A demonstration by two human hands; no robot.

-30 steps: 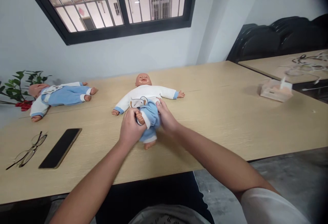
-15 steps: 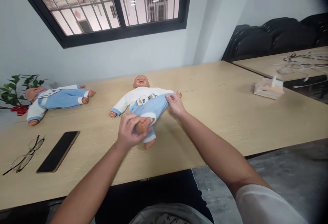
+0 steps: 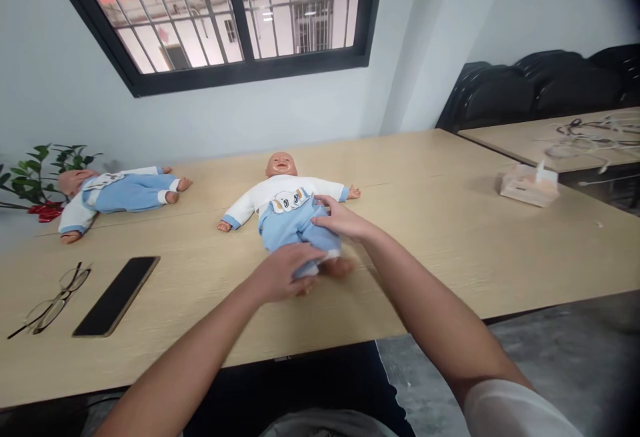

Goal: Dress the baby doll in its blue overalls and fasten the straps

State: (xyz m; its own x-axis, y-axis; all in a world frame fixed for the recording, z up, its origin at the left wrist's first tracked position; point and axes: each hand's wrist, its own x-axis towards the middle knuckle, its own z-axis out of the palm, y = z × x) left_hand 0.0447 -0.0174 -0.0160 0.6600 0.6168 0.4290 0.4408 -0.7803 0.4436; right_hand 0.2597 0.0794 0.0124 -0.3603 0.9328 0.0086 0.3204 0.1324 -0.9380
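Where the left hand lay across the baby doll's lower legs, its fingers were blurred, and I could not tell whether they grasped the cloth or merely touched it. One foot showed partly beneath those fingers; the other foot was smeared by motion. The right hand had its fingers bent against the hip of the blue trousers, thumb and forefinger apart at their visible tips; any fold caught between them could not be made out. The doll lay on its back on the light wood table, feet toward the person. Its trousers were creased and white-cuffed, partly covered by both hands. Beyond came a white animal-face panel, a white top with blue-cuffed, outspread sleeves, and a bald head. Farther back, the upper edge of view cut off the barred window.
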